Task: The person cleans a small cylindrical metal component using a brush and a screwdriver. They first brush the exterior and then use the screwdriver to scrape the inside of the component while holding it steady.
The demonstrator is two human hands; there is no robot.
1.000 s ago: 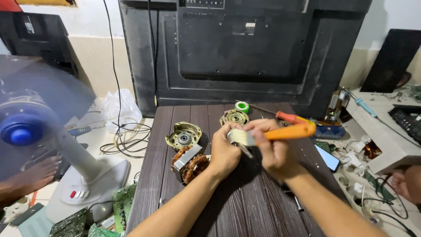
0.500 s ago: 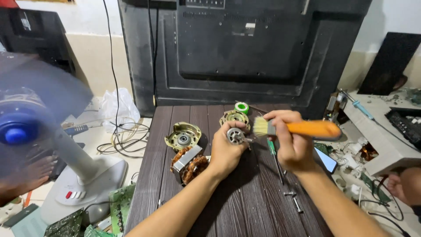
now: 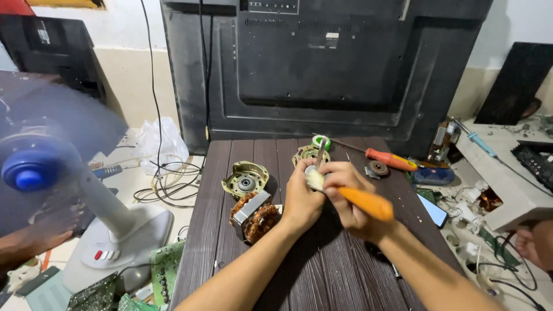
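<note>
Surface: dark wood-slat table [image 3: 230, 242], flat-screen back panel [image 3: 322, 69] behind | left hand [image 3: 302, 198] grips small rotor part | right hand [image 3: 351, 198] grips orange-handled brush [image 3: 360, 200] | running fan [image 3: 34, 167] on floor.

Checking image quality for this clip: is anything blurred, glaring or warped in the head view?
Head view: the fan at left is smeared by motion blur; both hands, left hand and right hand, and the orange-handled brush are sharp; lighting even, shadows soft; wide-angle bending at edges.

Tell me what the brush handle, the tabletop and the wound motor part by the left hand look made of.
Brush handle: smooth orange, likely plastic.
Tabletop: dark brown planks with grain lines, wood or wood-look laminate.
Motor stator: reddish copper-coloured wire windings around a grey metal core.
</note>
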